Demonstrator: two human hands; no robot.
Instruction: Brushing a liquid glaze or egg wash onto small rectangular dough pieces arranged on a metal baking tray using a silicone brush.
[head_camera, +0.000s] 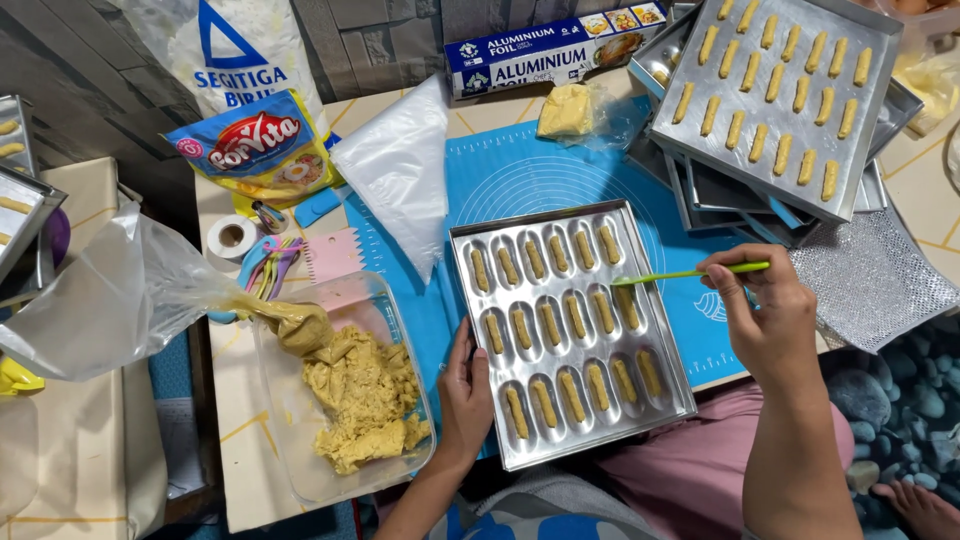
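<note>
While left hand (465, 385) steadies tray (570, 335), blue foil box (550, 48) lies behind.

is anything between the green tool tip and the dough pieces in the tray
Nothing visible does. The right hand holds the green tool, its tip right at a dough piece in the moulded tray; the left hand steadies the tray's near edge.

We see a silver baking tray (480, 242) at centre, our green brush (690, 272), tan dough (365, 395), a blue mat (520, 165) with white circles, a pink scraper (333, 255)
</note>
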